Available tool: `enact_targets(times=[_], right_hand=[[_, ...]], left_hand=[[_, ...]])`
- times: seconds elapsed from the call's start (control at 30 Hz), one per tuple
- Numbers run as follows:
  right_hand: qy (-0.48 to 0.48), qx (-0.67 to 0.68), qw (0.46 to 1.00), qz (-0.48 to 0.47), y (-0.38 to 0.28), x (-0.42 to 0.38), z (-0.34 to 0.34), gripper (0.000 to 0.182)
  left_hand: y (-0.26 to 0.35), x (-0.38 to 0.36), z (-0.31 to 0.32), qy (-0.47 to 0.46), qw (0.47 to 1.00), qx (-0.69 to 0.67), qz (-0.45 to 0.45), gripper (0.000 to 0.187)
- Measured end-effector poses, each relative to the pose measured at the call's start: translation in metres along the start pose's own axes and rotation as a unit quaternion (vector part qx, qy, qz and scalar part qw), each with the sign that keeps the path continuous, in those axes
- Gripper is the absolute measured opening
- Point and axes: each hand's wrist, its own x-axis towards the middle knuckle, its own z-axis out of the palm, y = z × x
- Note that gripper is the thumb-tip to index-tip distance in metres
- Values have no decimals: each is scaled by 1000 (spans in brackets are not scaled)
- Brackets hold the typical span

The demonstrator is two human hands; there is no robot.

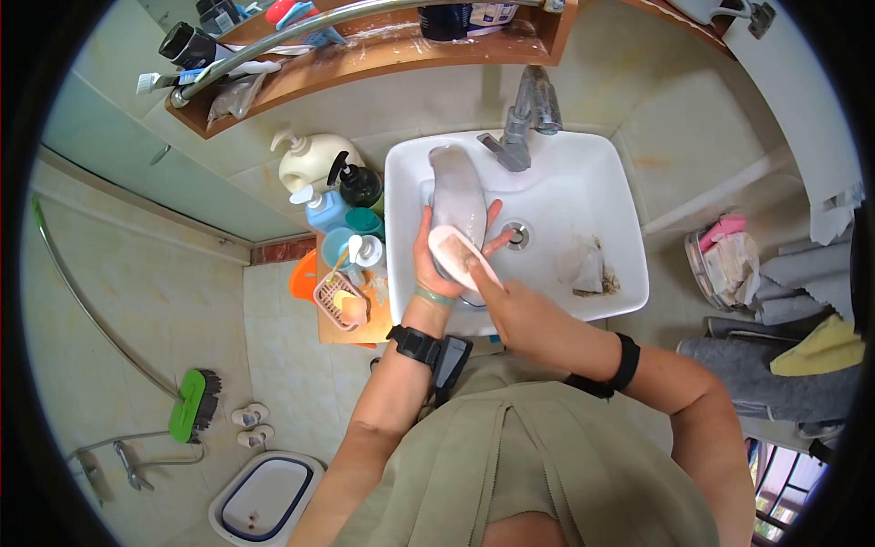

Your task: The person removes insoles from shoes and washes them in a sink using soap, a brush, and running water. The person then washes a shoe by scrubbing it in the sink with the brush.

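Over the white sink [629, 210], my left hand [425, 260] supports a long, pale grey-white shoe [456, 187] from beneath. Its thumb lies along the left side and its fingers show past the right side. The shoe looks wet and points towards the wall. My right hand [519, 310] grips an oval, pinkish-white scrub brush [458, 251], which rests against the near end of the shoe. The brush and right hand cover that end, and the bristles are hidden. A soaked whitish cloth-like piece [589, 272] with dark debris lies in the basin's right corner.
A grey faucet [518, 137] rises behind the basin. To the left crowd several pump bottles [360, 187] and a pink soap basket [334, 301]. A wooden shelf [365, 68] with a metal rail overhangs the back. Towels [775, 365] hang at right.
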Motion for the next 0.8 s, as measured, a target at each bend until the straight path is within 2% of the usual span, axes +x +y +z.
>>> enact_targets(times=[0.1, 0.17, 0.23, 0.3, 0.33, 0.4, 0.43, 0.5, 0.53, 0.57, 0.6, 0.63, 0.7, 0.8], right_hand=[[46, -43, 998, 24, 29, 35, -1, 61], [144, -72, 985, 55, 49, 56, -4, 62], [123, -63, 989, 59, 32, 42, -1, 63], [38, -50, 998, -18, 10, 8, 17, 59], [37, -50, 998, -19, 8, 7, 15, 59], [5, -39, 999, 16, 5, 6, 14, 63], [4, -37, 999, 19, 12, 17, 11, 63], [126, -53, 990, 13, 32, 53, -5, 64], [130, -54, 990, 14, 31, 54, -5, 64], [112, -45, 992, 26, 28, 55, -4, 65], [94, -36, 994, 36, 26, 55, -4, 66], [94, -37, 994, 34, 19, 43, 1, 66], [-10, -15, 1000, 11, -1, 4, 12, 62], [-3, -45, 998, 35, 12, 20, 1, 63]], left_hand=[[-11, -1, -4, 0, 1000, 19, 21, 53], [-17, -1, -5, 28, 999, 9, -13, 50], [-15, 1, -7, 26, 1000, 9, 0, 48], [-7, 3, -6, -11, 996, 65, 61, 49], [-3, 3, -3, 20, 995, 62, 71, 48], [-4, 5, -2, 25, 996, 46, 72, 48], [-6, 4, -3, 31, 996, 33, 71, 48], [-8, 7, -19, 62, 996, 37, 60, 48], [-11, 7, -25, 50, 997, 36, 40, 47], [-13, 7, -30, 39, 998, 33, 22, 47], [-16, 3, -14, -16, 998, 49, 19, 46], [-13, 4, -11, -17, 998, 50, 20, 46], [-5, 5, -10, 25, 994, 55, 88, 45], [-8, 6, -21, 55, 992, 68, 91, 46]])
